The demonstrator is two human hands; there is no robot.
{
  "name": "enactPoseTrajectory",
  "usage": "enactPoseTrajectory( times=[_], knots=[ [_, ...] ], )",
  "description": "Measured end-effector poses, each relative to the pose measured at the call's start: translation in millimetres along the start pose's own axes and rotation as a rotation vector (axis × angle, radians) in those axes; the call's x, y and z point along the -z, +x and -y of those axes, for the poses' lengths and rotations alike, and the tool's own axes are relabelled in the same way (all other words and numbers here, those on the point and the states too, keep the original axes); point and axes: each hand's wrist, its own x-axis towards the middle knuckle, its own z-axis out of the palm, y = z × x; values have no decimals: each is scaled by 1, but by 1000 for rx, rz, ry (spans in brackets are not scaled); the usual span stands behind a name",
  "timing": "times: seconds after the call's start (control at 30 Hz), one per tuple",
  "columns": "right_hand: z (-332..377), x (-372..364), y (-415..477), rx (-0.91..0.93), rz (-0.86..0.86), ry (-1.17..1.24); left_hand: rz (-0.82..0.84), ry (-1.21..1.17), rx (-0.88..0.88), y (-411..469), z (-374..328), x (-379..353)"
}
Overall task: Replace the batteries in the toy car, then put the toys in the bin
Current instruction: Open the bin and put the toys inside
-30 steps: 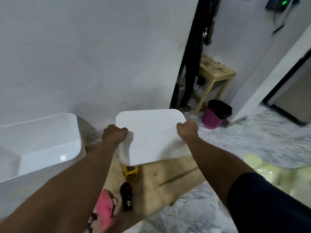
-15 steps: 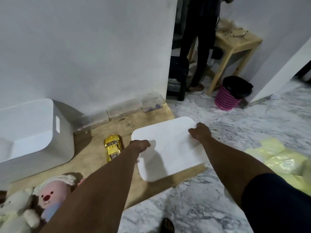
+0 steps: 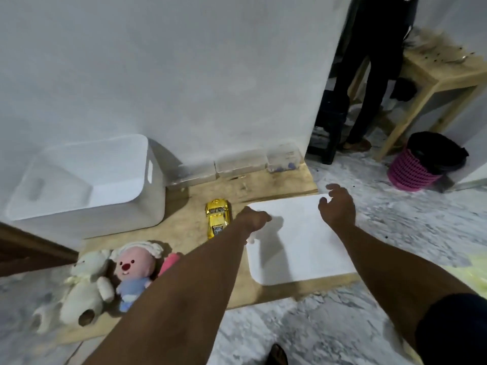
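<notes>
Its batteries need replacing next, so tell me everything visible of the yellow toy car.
The yellow toy car is shiny, metallic-looking gold and sports-car shaped. It sits top up on the wooden board, lengthwise toward the wall, between the white bin and the white lid. The left hand, close by, does not touch it.

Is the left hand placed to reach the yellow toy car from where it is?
Probably yes: the yellow toy car lies just beside the left hand, nothing between, though that hand grips the white lid.
</notes>
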Motion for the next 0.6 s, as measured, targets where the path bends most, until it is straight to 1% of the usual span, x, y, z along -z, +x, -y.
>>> enactPoseTrajectory(
  times=[0.07,0.13,0.17,0.3,0.4,0.47,0.53,0.6],
  knots=[
    [37,-9,-10,176,-3,59,-49,-7,-95,-9,5,25],
    [80,-20,-25,276,18,87,-76,-64,-145,-16,15,54],
    [105,-28,-36,313,41,103,-119,-77,-170,-20,27,74],
    [183,-73,-92,422,251,147,-295,-16,-207,-30,93,145],
    [237,-113,-147,444,451,167,-488,38,-133,-37,159,199],
    [264,-141,-181,451,595,130,-567,59,-78,-44,202,229],
    [287,-165,-214,464,718,33,-631,98,-28,-46,247,256],
    [304,-185,-241,499,762,-122,-662,176,26,-46,288,274]
  ],
)
